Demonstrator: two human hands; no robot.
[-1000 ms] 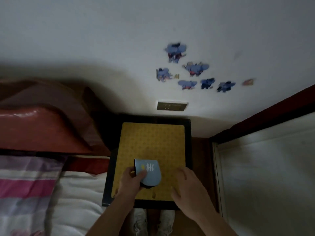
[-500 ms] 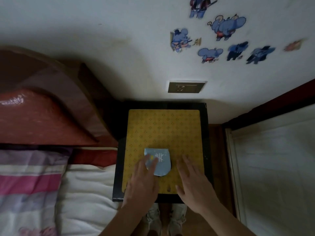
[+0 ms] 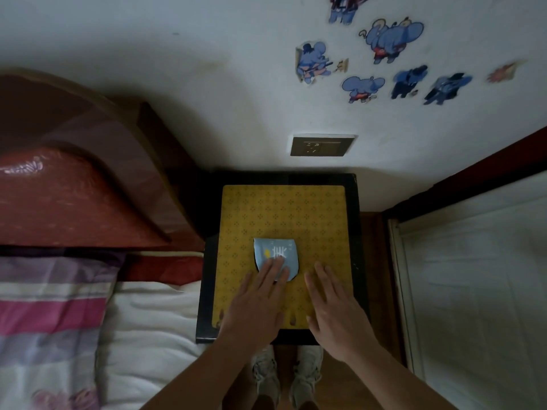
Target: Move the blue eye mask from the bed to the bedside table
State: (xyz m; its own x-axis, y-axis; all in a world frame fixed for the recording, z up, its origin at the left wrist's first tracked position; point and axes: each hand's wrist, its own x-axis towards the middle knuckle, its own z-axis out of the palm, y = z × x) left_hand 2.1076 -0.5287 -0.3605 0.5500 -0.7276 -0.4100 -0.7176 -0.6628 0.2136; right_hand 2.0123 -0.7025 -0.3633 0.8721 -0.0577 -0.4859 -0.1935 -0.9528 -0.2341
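The blue eye mask [image 3: 273,251], folded, with a white and yellow print, lies flat on the yellow mat [image 3: 284,214] that covers the dark bedside table [image 3: 353,190]. My left hand [image 3: 256,303] is laid flat, fingers spread, with the fingertips resting on the mask's near edge. My right hand [image 3: 334,306] lies flat and open on the mat just right of the mask, not touching it. The bed [image 3: 148,327] with white sheet is to the left of the table.
A red padded headboard [image 3: 74,187] and a striped pink and purple pillow [image 3: 44,315] are at the left. A wall socket [image 3: 321,145] and cartoon stickers [image 3: 384,66] are on the wall behind the table. A white panel [image 3: 473,291] stands at the right. My shoes [image 3: 284,377] show below.
A second ago my left hand gripped the mask above the mat. It has since set the mask down flat and opened, fingers now resting on it. The view has tilted downward.
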